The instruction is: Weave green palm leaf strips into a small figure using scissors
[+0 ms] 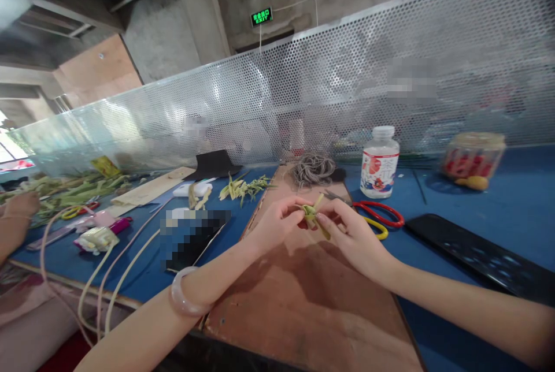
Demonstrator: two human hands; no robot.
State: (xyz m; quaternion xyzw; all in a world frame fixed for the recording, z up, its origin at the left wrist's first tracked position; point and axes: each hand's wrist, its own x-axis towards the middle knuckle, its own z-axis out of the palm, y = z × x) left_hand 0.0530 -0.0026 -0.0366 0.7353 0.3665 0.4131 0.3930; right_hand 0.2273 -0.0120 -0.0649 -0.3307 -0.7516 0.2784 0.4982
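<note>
A small piece of folded green leaf (309, 211) is held above the brown board (312, 291). My left hand (284, 219) pinches its left side between thumb and fingers. My right hand (347, 230) grips the right side, and a short strip sticks up between the two hands while another end hangs below. Scissors with red and yellow handles (390, 216) lie just beyond my right hand, partly hidden by it. A bundle of grey cord (314, 170) rests at the far end of the board.
On the blue table (437, 204) stand a labelled clear bottle (380, 167) and a jar (477, 155). A black phone (481, 253) lies right; another dark device (199, 239), cables and leaf scraps (245, 188) lie left. Another person's hand (21, 207) is far left. Perforated metal panels rise behind.
</note>
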